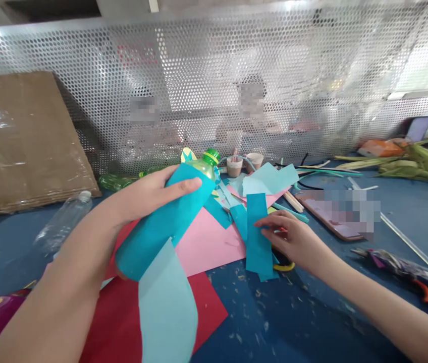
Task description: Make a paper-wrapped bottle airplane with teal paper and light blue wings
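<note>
My left hand (153,191) is wrapped round a plastic bottle with a green cap (211,156). Blue paper (176,212) covers the bottle's body, which tilts with its cap to the upper right. A pale blue paper piece (168,302) stretches below the bottle toward the front edge of the view. To the right, my right hand (284,232) has its fingertips closed on the edge of a blue paper strip (257,237). Behind that hand lies a yellow-handled tool (284,266), partly hidden. Pink paper (208,242) and red paper (210,312) lie under the bottle.
Pale blue sheets (270,179), small cups (234,166) and a phone (331,214) lie farther back. A glue gun (414,275) rests at right. Clear bottle (64,222) and cardboard (28,141) are at left. A perforated metal screen (199,91) closes off the back.
</note>
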### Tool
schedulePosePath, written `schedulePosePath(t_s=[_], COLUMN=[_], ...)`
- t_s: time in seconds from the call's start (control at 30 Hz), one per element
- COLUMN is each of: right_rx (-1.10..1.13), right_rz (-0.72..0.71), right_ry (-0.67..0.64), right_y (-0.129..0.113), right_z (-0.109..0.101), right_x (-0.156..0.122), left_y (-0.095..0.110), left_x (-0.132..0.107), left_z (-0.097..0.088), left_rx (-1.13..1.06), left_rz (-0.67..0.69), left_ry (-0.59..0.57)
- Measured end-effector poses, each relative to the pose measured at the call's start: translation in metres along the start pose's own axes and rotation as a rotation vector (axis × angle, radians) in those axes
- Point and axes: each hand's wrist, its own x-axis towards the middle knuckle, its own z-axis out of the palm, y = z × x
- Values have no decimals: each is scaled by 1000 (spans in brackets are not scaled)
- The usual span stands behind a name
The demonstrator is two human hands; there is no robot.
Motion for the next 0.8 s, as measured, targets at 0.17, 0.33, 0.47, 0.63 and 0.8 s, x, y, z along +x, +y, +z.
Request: schedulePosePath(t_s=[0.17,0.33,0.47,0.63,0.8], right_rx=[219,832,939,944,902], right_rz=[56,306,390,425,305], right_ry=[31,44,-80,-215,-234], right_y=[-3,-16,-16,-11,-14], right_z=[0,1,4,10,12], right_x=[-2,-4,-3,-10,-15], left_y=[9,11,12,10,9], left_x=[-1,3,13,17,15], left_z=[8,41,53,46,39], left_rx=[364,358,337,350,352], left_rz=[69,256,245,235,228], left_ry=[9,-262,-365,-405,-418])
